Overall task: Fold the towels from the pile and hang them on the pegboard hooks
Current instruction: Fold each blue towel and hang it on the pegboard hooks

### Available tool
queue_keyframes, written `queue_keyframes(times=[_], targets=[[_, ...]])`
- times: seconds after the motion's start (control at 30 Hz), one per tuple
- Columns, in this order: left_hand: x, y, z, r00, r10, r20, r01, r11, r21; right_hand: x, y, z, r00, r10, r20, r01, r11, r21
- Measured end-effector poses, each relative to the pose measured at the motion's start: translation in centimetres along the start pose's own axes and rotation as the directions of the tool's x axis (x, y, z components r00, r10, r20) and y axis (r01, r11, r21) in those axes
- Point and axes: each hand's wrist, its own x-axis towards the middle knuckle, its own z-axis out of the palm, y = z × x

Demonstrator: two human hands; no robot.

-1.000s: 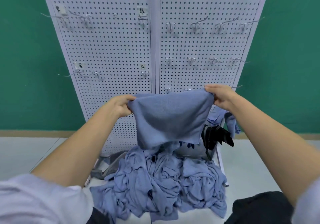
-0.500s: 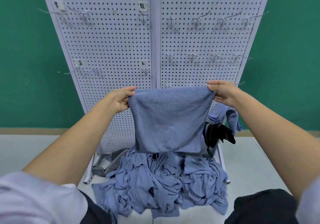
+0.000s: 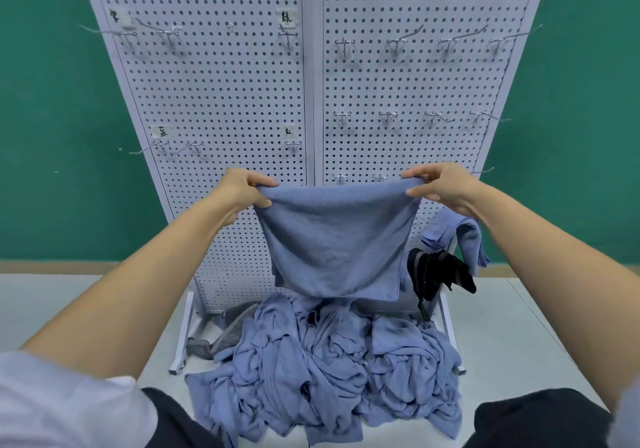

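Currently pinching the towel (image 3: 332, 240) by its top corners in left hand (image 3: 242, 189) and right hand (image 3: 446, 186), stretching it clear of the pile (image 3: 329, 361) to flatten the fold.

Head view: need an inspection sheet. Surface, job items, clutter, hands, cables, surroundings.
Surface: pale grey floor; the pegboard's feet and the pile rest on it.
Job's things: blue towel held up, spread, above the pile of crumpled blue towels; white pegboard, hooks mostly bare; hung towels at its lower right.
Clutter: black item beside the hung towels; grey item left of the pile; neither identifiable.
Hands: left hand and right hand each pinch a top corner of the blue towel.
Cables: nothing seen.
Surroundings: green wall behind the pegboard.
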Motion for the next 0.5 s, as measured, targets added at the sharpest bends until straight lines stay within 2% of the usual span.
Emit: queue_keyframes(times=[0.07,0.13,0.2,0.27,0.33,0.37,0.43,0.5], targets=[[0.1,-0.2,0.0,0.997,0.077,-0.001,-0.075,0.982,0.174,0.1,0.2,0.1,0.997,-0.077,-0.027,0.067,0.965,-0.253],[0.3,-0.6,-0.1,0.991,0.133,0.0,-0.127,0.944,0.304,0.5,0.7,0.0,0.988,-0.148,-0.054,0.106,0.88,-0.464],[0.7,-1.0,-0.2,0.988,0.153,-0.009,-0.142,0.937,0.32,0.7,1.2,-0.2,0.979,-0.19,-0.081,0.113,0.82,-0.561],[0.9,-1.5,-0.4,0.99,0.138,-0.016,-0.128,0.952,0.278,0.6,1.3,-0.2,0.971,-0.213,-0.109,0.114,0.813,-0.571],[1.0,-1.9,-0.8,0.998,0.069,-0.014,-0.066,0.986,0.151,0.2,1.3,-0.4,0.968,-0.201,-0.152,0.09,0.839,-0.537],[0.9,-2.1,-1.1,1.0,0.02,0.001,-0.02,0.999,0.045,0.1,1.4,-0.6,0.97,-0.165,-0.177,0.065,0.882,-0.467],[0.6,-2.5,-1.5,0.995,-0.058,0.079,0.072,0.979,-0.19,-0.1,2.0,-1.1,0.982,-0.072,-0.176,0.028,0.971,-0.236],[0.3,-2.9,-1.8,0.979,-0.093,0.179,0.159,0.903,-0.398,-0.4,2.7,-1.4,0.995,0.002,-0.101,0.0,1.0,0.021]])
